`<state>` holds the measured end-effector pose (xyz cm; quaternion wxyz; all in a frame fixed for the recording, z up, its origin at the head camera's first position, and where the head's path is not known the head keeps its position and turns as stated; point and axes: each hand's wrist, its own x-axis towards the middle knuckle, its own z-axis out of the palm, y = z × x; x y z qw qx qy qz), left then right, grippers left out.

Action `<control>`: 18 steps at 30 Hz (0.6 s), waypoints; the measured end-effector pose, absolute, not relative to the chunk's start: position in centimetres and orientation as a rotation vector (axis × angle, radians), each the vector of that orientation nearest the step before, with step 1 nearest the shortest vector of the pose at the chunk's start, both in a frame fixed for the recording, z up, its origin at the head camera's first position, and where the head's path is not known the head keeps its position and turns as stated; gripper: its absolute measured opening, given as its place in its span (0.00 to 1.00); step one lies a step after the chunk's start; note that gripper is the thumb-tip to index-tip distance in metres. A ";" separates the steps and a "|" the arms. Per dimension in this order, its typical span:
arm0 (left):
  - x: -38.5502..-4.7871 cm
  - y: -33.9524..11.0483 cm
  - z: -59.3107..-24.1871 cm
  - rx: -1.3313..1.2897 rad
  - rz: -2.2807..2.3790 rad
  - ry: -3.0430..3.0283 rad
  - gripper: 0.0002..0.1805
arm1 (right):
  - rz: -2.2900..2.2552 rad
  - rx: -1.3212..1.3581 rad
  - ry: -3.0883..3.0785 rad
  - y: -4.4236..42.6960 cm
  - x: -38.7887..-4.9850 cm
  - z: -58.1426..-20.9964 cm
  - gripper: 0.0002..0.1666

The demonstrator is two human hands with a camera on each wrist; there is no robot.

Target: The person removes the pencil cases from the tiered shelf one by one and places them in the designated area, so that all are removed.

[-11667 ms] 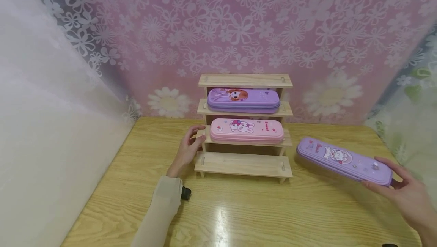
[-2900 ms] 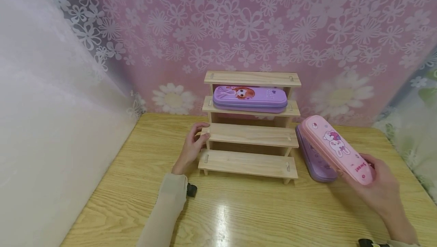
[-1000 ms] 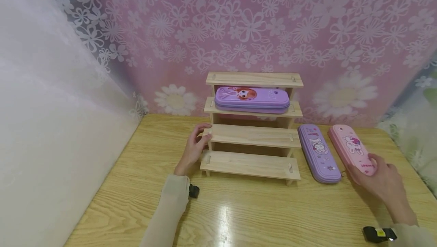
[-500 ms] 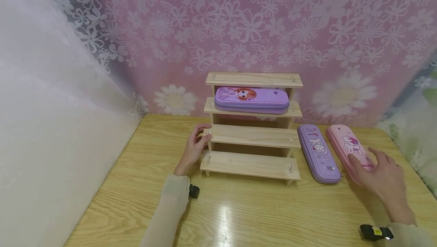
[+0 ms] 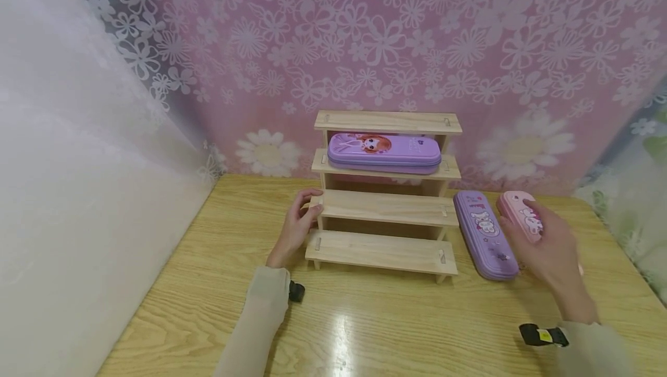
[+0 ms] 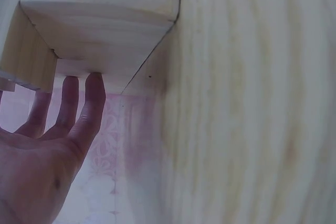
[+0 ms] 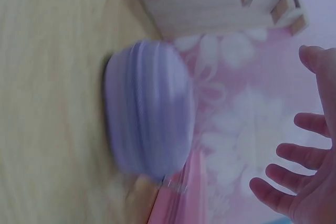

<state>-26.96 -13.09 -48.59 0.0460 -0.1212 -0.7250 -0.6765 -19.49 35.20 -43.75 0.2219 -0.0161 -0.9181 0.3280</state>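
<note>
My left hand (image 5: 297, 227) grips the left end of a stepped wooden shelf rack (image 5: 383, 206), thumb in front. In the left wrist view, some of its fingers (image 6: 94, 95) reach the rack's side. My right hand (image 5: 552, 249) hovers over two pencil cases on the table, its fingers (image 7: 312, 124) spread and holding nothing. Below and to its left lies a purple pencil case (image 5: 486, 235) with a bunny print. Partly hidden behind that hand is a pink pencil case (image 5: 521, 206). Another purple pencil case (image 5: 385, 152), with a girl's picture, rests on an upper step.
The rack stands on a wood-grain table (image 5: 396, 325), near its back edge. Behind it hangs a pink flowered curtain (image 5: 365, 47). A pale curtain (image 5: 78, 163) borders the left side.
The bunny-print purple case and then the pink one were set on the table right of the rack. My right hand has let go of the pink case and shifted left; my left stays put.
</note>
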 end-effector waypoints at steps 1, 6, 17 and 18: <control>-27.0 -13.1 -48.6 -0.369 -2.059 -2.210 0.18 | 0.919 -0.034 -2.523 34.7 -19.6 -43.5 0.42; -27.0 -13.0 -48.7 -0.362 -2.049 -2.203 0.17 | 0.929 0.049 -2.458 32.6 -20.5 -42.4 0.40; -26.8 -12.9 -48.5 -0.345 -2.065 -2.200 0.16 | 0.949 0.256 -2.352 28.5 -22.5 -40.0 0.40; -26.8 -12.9 -48.4 -0.343 -2.071 -2.199 0.16 | 0.936 0.278 -2.329 28.1 -22.7 -39.9 0.39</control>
